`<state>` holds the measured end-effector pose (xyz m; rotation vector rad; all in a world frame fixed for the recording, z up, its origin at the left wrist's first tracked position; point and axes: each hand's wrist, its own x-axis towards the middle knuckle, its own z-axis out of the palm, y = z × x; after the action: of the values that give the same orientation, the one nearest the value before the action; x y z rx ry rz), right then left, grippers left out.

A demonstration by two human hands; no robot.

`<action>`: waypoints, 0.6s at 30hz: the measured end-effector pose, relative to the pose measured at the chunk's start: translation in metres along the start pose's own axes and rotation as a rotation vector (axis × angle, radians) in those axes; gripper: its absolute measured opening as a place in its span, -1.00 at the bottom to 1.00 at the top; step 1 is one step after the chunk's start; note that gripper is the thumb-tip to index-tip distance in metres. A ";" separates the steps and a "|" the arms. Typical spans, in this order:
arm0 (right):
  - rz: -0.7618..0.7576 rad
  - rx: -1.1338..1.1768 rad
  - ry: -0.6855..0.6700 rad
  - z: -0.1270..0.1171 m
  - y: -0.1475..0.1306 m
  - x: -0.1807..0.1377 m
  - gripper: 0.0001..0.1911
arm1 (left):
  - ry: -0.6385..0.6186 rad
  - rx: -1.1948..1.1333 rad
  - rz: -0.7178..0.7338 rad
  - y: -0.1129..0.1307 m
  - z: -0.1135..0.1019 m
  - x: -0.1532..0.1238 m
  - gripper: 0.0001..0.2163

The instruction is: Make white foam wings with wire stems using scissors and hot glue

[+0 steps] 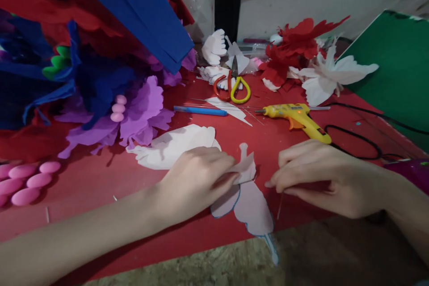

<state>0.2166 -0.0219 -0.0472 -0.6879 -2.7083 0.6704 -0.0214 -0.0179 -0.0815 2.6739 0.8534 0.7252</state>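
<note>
My left hand [197,178] pinches the folded upper wing of a pale paper butterfly cutout [255,205] between thumb and fingers. Blue outline shows along the cutout's lower edges, and its lower tip hangs past the table's front edge. To the right of it, my right hand [318,178] has its fingers bent together around a thin wire-like strand [279,205] that points downward. Behind my left wrist lies a stack of white paper wing shapes [174,145]. A yellow glue gun [301,118] rests just beyond my right hand, its small orange light lit.
Scissors [239,91] with red and yellow handles and a blue pen [200,110] lie farther back on the red table [134,232]. Purple paper butterflies [144,111] and blue ones crowd the left. Red [295,49] and white butterflies [330,76] stand back right, near the gun's black cord [368,136].
</note>
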 end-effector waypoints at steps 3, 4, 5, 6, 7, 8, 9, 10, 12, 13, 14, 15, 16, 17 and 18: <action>-0.010 -0.016 0.004 -0.002 0.007 0.000 -0.83 | -0.013 -0.006 0.016 0.004 -0.003 -0.008 -0.70; -0.008 -0.022 -0.001 -0.002 0.008 0.000 -0.82 | -0.017 -0.011 0.016 0.005 -0.004 -0.011 -0.71; -0.005 -0.024 -0.009 -0.002 0.009 0.000 -0.81 | -0.018 -0.012 0.014 0.005 -0.005 -0.014 -0.71; -0.004 -0.022 -0.016 -0.002 0.009 0.000 -0.81 | -0.018 -0.009 0.007 0.006 -0.006 -0.017 -0.71; -0.002 -0.018 -0.023 -0.001 0.009 0.001 -0.81 | -0.014 -0.005 -0.001 0.006 -0.008 -0.019 -0.71; -0.001 -0.015 -0.032 -0.001 0.007 0.001 -0.80 | -0.010 -0.002 -0.009 0.005 -0.009 -0.021 -0.70; 0.000 -0.013 -0.043 0.000 0.006 0.001 -0.80 | -0.008 -0.003 -0.016 0.004 -0.010 -0.023 -0.69; 0.004 -0.009 -0.051 0.001 0.003 0.001 -0.79 | -0.008 -0.010 -0.023 0.003 -0.011 -0.024 -0.69; 0.008 0.007 -0.054 0.004 -0.001 0.002 -0.79 | -0.006 -0.029 -0.038 0.000 -0.011 -0.025 -0.70; 0.009 0.017 -0.055 0.005 -0.004 0.002 -0.78 | -0.009 -0.042 -0.049 -0.002 -0.011 -0.026 -0.72; 0.008 0.025 -0.058 0.008 -0.006 0.003 -0.78 | -0.011 -0.055 -0.064 -0.003 -0.011 -0.026 -0.72; 0.006 0.028 -0.062 0.010 -0.008 0.004 -0.78 | -0.011 -0.069 -0.083 -0.004 -0.010 -0.026 -0.73; 0.005 0.024 -0.073 0.013 -0.010 0.004 -0.78 | -0.009 -0.084 -0.103 -0.005 -0.009 -0.026 -0.73; 0.007 0.012 -0.089 0.015 -0.011 0.005 -0.77 | -0.008 -0.101 -0.127 -0.006 -0.009 -0.026 -0.72; 0.010 -0.004 -0.106 0.017 -0.012 0.006 -0.76 | -0.009 -0.118 -0.152 -0.006 -0.008 -0.025 -0.71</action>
<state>0.2009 -0.0351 -0.0548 -0.6861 -2.8052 0.7234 -0.0462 -0.0272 -0.0868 2.4759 0.9672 0.7046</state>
